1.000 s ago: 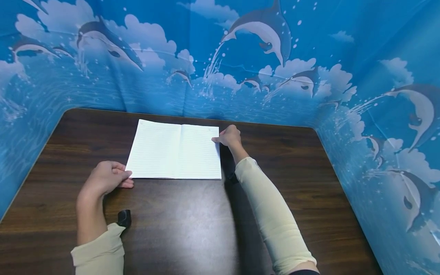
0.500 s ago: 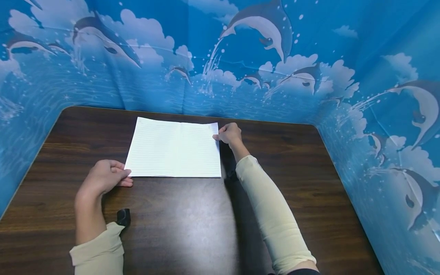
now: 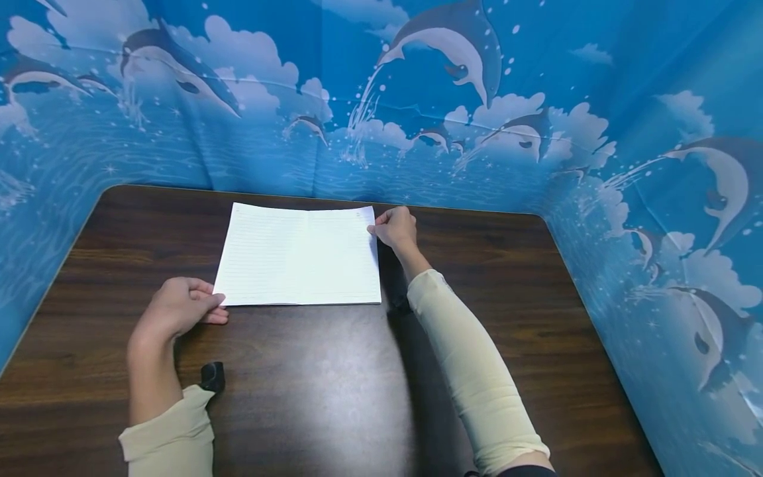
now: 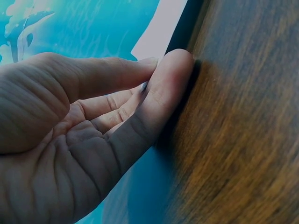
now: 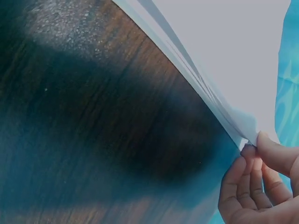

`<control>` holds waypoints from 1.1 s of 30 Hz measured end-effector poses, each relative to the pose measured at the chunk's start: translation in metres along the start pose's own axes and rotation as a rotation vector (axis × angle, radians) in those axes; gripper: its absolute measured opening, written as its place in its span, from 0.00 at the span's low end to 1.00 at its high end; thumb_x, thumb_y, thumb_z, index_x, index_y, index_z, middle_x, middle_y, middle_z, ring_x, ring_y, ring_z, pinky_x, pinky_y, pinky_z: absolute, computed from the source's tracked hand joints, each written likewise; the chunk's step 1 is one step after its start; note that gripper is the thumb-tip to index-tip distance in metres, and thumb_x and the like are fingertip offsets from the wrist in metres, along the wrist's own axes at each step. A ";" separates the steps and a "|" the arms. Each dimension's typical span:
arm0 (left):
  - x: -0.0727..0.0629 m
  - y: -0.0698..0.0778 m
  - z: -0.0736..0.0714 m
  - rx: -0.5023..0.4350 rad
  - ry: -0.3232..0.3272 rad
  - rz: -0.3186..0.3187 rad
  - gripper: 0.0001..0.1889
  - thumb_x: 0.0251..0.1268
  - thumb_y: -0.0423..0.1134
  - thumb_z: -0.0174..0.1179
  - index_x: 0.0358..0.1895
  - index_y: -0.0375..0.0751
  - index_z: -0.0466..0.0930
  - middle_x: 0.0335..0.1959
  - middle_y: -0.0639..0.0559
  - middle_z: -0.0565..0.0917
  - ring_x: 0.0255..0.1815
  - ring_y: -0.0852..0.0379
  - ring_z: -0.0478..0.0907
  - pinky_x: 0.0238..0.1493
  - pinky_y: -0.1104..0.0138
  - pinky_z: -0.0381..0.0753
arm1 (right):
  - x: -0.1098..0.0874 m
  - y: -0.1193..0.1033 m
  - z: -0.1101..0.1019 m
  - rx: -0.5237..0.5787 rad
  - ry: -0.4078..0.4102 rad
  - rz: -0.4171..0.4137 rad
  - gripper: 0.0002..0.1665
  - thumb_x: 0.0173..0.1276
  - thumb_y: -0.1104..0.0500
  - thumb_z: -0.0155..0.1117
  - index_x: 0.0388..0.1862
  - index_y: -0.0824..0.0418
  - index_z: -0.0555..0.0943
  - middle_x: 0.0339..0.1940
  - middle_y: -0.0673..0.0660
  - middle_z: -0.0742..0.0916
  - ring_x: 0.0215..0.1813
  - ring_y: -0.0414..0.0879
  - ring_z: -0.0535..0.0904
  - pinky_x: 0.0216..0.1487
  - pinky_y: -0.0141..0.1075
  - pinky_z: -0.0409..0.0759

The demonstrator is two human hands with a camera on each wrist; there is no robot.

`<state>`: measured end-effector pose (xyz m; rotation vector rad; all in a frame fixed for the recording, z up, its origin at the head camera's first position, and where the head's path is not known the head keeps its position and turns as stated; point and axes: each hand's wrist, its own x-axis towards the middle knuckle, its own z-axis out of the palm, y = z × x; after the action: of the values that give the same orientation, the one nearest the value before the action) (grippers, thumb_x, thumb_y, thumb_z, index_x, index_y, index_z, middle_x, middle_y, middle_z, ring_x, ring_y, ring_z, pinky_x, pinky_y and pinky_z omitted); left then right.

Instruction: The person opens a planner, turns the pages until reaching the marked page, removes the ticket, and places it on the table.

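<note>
An exercise book (image 3: 298, 258) lies spread at its middle on the dark wooden table, its lined pages bare of visible writing. At its near left corner my left hand (image 3: 181, 308) pinches the edge; in the left wrist view the thumb of the left hand (image 4: 93, 116) presses the paper against the index finger. Along the far part of the right edge my right hand (image 3: 396, 228) pinches pages between thumb and fingers. The right wrist view shows the right hand (image 5: 261, 182) at the edge, where the sheets (image 5: 233, 60) lift apart a little.
The brown wood-grain table (image 3: 507, 318) extends on every side of the book. A blue cloth backdrop (image 3: 357, 106) printed with dolphins hangs along the table's back and sides. A small black device (image 3: 212, 377) sits at the left sleeve's cuff.
My right hand has shifted slightly toward the table's far edge, and the far right of the page has risen with it. The left hand keeps its hold on the corner.
</note>
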<state>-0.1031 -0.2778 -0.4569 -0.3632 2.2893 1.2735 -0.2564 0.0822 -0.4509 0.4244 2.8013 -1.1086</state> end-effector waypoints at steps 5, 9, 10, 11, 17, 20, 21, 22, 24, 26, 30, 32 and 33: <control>0.000 -0.001 0.000 -0.019 -0.001 0.001 0.24 0.85 0.35 0.55 0.69 0.17 0.67 0.32 0.50 0.93 0.34 0.55 0.94 0.38 0.75 0.86 | -0.002 -0.004 0.000 -0.012 0.042 -0.026 0.07 0.67 0.59 0.82 0.34 0.60 0.90 0.39 0.57 0.92 0.42 0.48 0.84 0.50 0.43 0.87; 0.001 -0.001 0.000 -0.030 -0.006 0.011 0.24 0.85 0.35 0.55 0.69 0.17 0.66 0.32 0.50 0.93 0.34 0.55 0.94 0.37 0.76 0.85 | -0.004 -0.007 -0.001 -0.021 0.048 -0.052 0.07 0.69 0.60 0.79 0.33 0.60 0.90 0.40 0.57 0.91 0.42 0.49 0.84 0.48 0.41 0.86; 0.001 -0.001 0.000 -0.030 -0.007 0.013 0.24 0.85 0.35 0.55 0.69 0.17 0.66 0.32 0.51 0.93 0.34 0.55 0.94 0.37 0.76 0.85 | -0.004 -0.007 -0.001 -0.027 0.050 -0.060 0.07 0.70 0.60 0.78 0.32 0.60 0.89 0.40 0.57 0.90 0.42 0.49 0.83 0.47 0.41 0.86; 0.001 -0.001 0.000 -0.032 -0.008 0.015 0.24 0.85 0.35 0.55 0.69 0.17 0.66 0.32 0.51 0.93 0.34 0.55 0.94 0.37 0.76 0.84 | -0.005 -0.007 -0.002 -0.030 0.053 -0.065 0.07 0.71 0.60 0.78 0.32 0.60 0.89 0.39 0.57 0.90 0.41 0.49 0.83 0.46 0.41 0.85; 0.000 -0.002 -0.001 -0.030 -0.008 0.024 0.23 0.85 0.34 0.54 0.69 0.16 0.66 0.31 0.51 0.93 0.33 0.57 0.93 0.36 0.77 0.83 | -0.008 -0.006 -0.004 -0.067 0.050 -0.096 0.08 0.73 0.61 0.75 0.32 0.60 0.88 0.37 0.57 0.89 0.38 0.49 0.83 0.43 0.41 0.83; -0.001 -0.002 -0.001 -0.035 -0.006 0.022 0.23 0.85 0.34 0.53 0.69 0.16 0.66 0.31 0.52 0.93 0.32 0.57 0.93 0.36 0.76 0.84 | -0.009 -0.008 -0.004 -0.092 0.053 -0.113 0.07 0.73 0.61 0.75 0.33 0.60 0.89 0.37 0.56 0.89 0.37 0.48 0.83 0.42 0.40 0.83; -0.001 -0.002 -0.001 -0.037 -0.006 0.022 0.23 0.85 0.34 0.53 0.69 0.16 0.66 0.31 0.52 0.93 0.32 0.57 0.93 0.36 0.77 0.84 | -0.009 -0.009 -0.004 -0.100 0.057 -0.118 0.06 0.73 0.61 0.75 0.33 0.60 0.89 0.37 0.56 0.89 0.37 0.48 0.83 0.41 0.39 0.83; -0.001 -0.002 -0.001 -0.036 -0.007 0.021 0.23 0.85 0.34 0.54 0.69 0.16 0.66 0.31 0.52 0.93 0.32 0.57 0.93 0.36 0.77 0.83 | -0.009 -0.011 -0.004 -0.107 0.063 -0.124 0.06 0.73 0.61 0.74 0.34 0.59 0.89 0.36 0.56 0.89 0.37 0.48 0.83 0.41 0.39 0.83; -0.001 -0.002 -0.002 -0.032 -0.008 0.021 0.23 0.85 0.34 0.54 0.69 0.16 0.66 0.31 0.51 0.93 0.32 0.57 0.93 0.36 0.77 0.83 | -0.010 -0.014 -0.004 -0.109 0.075 -0.134 0.05 0.72 0.61 0.74 0.35 0.60 0.89 0.36 0.57 0.90 0.36 0.48 0.83 0.40 0.39 0.83; -0.002 -0.002 -0.002 -0.021 -0.009 0.023 0.23 0.85 0.35 0.54 0.69 0.16 0.66 0.31 0.51 0.93 0.33 0.57 0.93 0.37 0.77 0.82 | -0.011 -0.017 -0.005 -0.084 0.073 -0.132 0.04 0.72 0.61 0.74 0.37 0.61 0.89 0.37 0.58 0.90 0.37 0.48 0.83 0.40 0.39 0.84; -0.002 -0.001 -0.003 -0.011 -0.011 0.023 0.23 0.85 0.35 0.54 0.69 0.16 0.66 0.31 0.51 0.93 0.33 0.57 0.93 0.38 0.76 0.82 | -0.013 -0.022 -0.007 -0.032 0.055 -0.120 0.04 0.72 0.62 0.75 0.39 0.63 0.89 0.39 0.59 0.91 0.38 0.48 0.84 0.42 0.39 0.84; -0.001 -0.001 -0.003 -0.017 -0.013 0.021 0.23 0.86 0.35 0.54 0.69 0.16 0.66 0.31 0.51 0.93 0.33 0.57 0.93 0.37 0.76 0.82 | -0.013 -0.023 -0.007 -0.030 0.049 -0.122 0.04 0.72 0.62 0.75 0.38 0.63 0.90 0.39 0.59 0.91 0.38 0.48 0.84 0.42 0.38 0.84; -0.001 -0.001 -0.003 -0.022 -0.014 0.020 0.23 0.85 0.35 0.54 0.69 0.16 0.66 0.31 0.51 0.93 0.33 0.57 0.93 0.36 0.77 0.83 | -0.013 -0.023 -0.008 -0.035 0.050 -0.126 0.04 0.72 0.62 0.75 0.38 0.63 0.90 0.39 0.59 0.91 0.38 0.48 0.84 0.41 0.38 0.83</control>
<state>-0.1025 -0.2807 -0.4562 -0.3381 2.2746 1.3076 -0.2504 0.0682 -0.4276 0.2793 2.9220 -1.0847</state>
